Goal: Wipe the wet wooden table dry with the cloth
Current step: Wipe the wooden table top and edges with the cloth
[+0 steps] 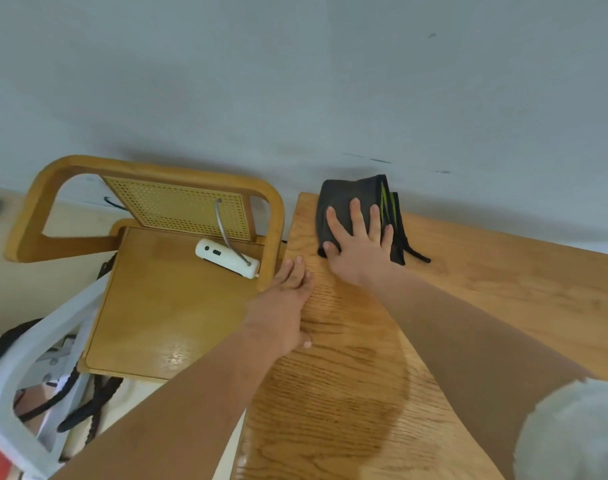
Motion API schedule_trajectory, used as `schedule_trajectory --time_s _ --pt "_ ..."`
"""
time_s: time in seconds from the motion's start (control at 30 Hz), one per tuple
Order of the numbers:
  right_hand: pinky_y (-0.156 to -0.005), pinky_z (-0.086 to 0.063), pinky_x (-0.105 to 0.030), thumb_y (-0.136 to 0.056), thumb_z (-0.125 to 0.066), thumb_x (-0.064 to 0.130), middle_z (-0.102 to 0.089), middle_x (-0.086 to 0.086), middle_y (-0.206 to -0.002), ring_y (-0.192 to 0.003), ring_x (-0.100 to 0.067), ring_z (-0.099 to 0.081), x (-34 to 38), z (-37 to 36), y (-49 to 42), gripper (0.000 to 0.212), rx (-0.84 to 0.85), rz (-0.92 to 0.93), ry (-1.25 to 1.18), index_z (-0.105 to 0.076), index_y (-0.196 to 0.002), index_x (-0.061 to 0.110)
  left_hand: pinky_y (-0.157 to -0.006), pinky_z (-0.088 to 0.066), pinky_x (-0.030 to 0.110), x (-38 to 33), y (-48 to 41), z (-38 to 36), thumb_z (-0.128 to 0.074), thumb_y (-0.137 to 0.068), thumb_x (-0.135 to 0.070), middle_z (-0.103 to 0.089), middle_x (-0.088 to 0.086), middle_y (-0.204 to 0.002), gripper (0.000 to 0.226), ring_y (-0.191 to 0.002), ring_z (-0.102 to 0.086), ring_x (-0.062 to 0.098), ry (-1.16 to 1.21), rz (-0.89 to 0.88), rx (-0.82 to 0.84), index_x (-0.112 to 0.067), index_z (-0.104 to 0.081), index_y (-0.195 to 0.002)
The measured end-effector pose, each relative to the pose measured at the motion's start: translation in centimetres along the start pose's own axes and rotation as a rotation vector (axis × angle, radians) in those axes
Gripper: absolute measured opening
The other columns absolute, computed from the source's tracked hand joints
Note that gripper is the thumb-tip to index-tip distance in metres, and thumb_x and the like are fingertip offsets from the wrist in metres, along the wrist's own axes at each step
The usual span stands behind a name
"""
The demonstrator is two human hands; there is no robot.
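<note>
A dark grey cloth (340,199) with yellow-green stripes lies folded at the far left corner of the wooden table (486,292), up against the wall. My right hand (359,242) presses flat on the cloth, fingers spread. My left hand (285,306) rests flat on the table's left edge, fingers together, holding nothing. A darker damp patch (347,393) runs down the wood between my forearms.
A wooden chair (150,306) with a cane back stands close against the table's left side; a white device (226,258) with a curved metal tube lies on its seat. A white plastic frame (25,375) and dark cords sit lower left. The wall runs just behind the table.
</note>
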State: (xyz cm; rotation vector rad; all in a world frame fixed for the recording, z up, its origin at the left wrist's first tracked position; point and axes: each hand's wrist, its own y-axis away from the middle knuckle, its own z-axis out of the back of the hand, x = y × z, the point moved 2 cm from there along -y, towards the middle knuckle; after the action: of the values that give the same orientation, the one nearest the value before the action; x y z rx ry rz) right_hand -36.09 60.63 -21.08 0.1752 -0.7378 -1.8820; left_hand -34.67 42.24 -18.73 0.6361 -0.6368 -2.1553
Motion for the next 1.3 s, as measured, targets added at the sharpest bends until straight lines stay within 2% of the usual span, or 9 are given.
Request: schedule_trajectory --time_s 0.1,0.27,0.47,0.7,0.83,0.9,1.03,1.17,1.3 --pt "-0.120 0.017 -0.062 -0.106 -0.025 0.054 0.033 0.003 -0.166 -0.148 -0.034 0.037 2.3 0.0 -1.4 0.065 -0.018 0.035 0.012 0.014 -0.158 0.049 -0.120 -0.037 0.047 -0.3 -0.4 0.0 -0.081 -0.082 -0.050 0.040 -0.008 -0.160 0.123 -0.151 0.031 0.011 -0.033 0.025 0.026 -0.026 0.007 -0.164" --pt "-0.118 0.021 -0.062 -0.106 -0.025 0.054 0.031 0.004 -0.167 -0.149 -0.032 0.037 4.2 0.2 -3.2 0.064 -0.037 0.110 0.021 0.010 -0.159 0.050 -0.120 -0.036 0.041 -0.1 -0.1 0.0 -0.081 -0.082 -0.050 0.038 -0.010 -0.161 0.121 -0.150 0.030 0.008 -0.025 0.016 0.019 -0.028 0.005 -0.164" --pt "-0.124 0.015 -0.055 -0.107 -0.024 0.054 0.027 0.007 -0.168 -0.152 -0.025 0.031 -0.1 -0.4 -0.2 0.061 -0.062 0.199 0.089 0.006 -0.160 0.051 -0.123 -0.031 0.041 -0.6 0.5 0.2 -0.080 -0.083 -0.050 0.037 -0.009 -0.162 0.122 -0.152 0.026 0.009 -0.052 0.048 0.040 -0.027 0.008 -0.163" --pt "-0.124 0.013 -0.053 -0.106 -0.018 0.059 0.027 0.007 -0.168 -0.152 -0.024 0.031 -9.2 -5.1 10.2 0.060 -0.194 -0.106 -0.042 0.008 -0.160 0.050 -0.124 -0.028 0.041 -0.4 0.4 0.0 -0.084 -0.079 -0.050 0.032 -0.008 -0.165 0.125 -0.154 0.022 0.011 -0.030 0.039 0.026 -0.027 0.005 -0.164" --pt "-0.123 0.015 -0.057 -0.106 -0.018 0.057 0.033 0.005 -0.166 -0.150 -0.028 0.036 -5.4 -10.4 15.4 0.061 -0.213 -0.221 -0.143 0.015 -0.158 0.051 -0.125 -0.026 0.045 -0.2 0.6 -0.4 -0.085 -0.077 -0.051 0.030 -0.007 -0.166 0.125 -0.155 0.021 0.011 0.008 0.023 0.007 -0.027 0.002 -0.164" --pt "-0.122 0.017 -0.057 -0.106 -0.018 0.056 0.035 0.004 -0.165 -0.148 -0.029 0.039 -2.2 -12.9 17.5 0.062 -0.195 -0.156 -0.131 0.016 -0.157 0.051 -0.126 -0.024 0.047 -0.3 1.0 -0.5 -0.083 -0.079 -0.052 0.028 -0.004 -0.167 0.124 -0.156 0.020 0.014 -0.003 0.009 -0.022 -0.026 0.003 -0.164" --pt "-0.119 0.017 -0.058 -0.103 -0.020 0.056 0.020 0.000 -0.170 -0.152 -0.032 0.031 2.4 -16.5 20.7 0.063 -0.153 -0.009 -0.077 0.005 -0.161 0.047 -0.127 -0.021 0.044 1.1 3.5 -2.3 -0.072 -0.089 -0.049 0.024 0.002 -0.170 0.105 -0.158 0.013 0.021 0.050 0.015 -0.152 -0.023 -0.003 -0.164" --pt "-0.120 0.020 -0.060 -0.105 -0.024 0.057 0.033 0.005 -0.166 -0.148 -0.030 0.039 2.6 -13.5 17.2 0.064 -0.082 0.047 -0.033 0.012 -0.157 0.053 -0.117 -0.039 0.041 4.6 7.2 -4.2 -0.066 -0.095 -0.037 0.017 -0.001 -0.172 0.088 -0.158 -0.007 0.022 0.181 0.002 -0.176 -0.023 -0.013 -0.164" --pt "-0.121 0.015 -0.061 -0.105 -0.026 0.058 0.031 0.005 -0.167 -0.150 -0.030 0.035 4.3 -8.5 10.1 0.064 -0.026 0.089 0.019 0.010 -0.158 0.054 -0.111 -0.045 0.039 6.4 9.4 -4.9 -0.065 -0.097 -0.028 0.009 -0.003 -0.173 0.083 -0.155 -0.023 0.023 0.269 0.068 -0.186 -0.025 -0.016 -0.164"
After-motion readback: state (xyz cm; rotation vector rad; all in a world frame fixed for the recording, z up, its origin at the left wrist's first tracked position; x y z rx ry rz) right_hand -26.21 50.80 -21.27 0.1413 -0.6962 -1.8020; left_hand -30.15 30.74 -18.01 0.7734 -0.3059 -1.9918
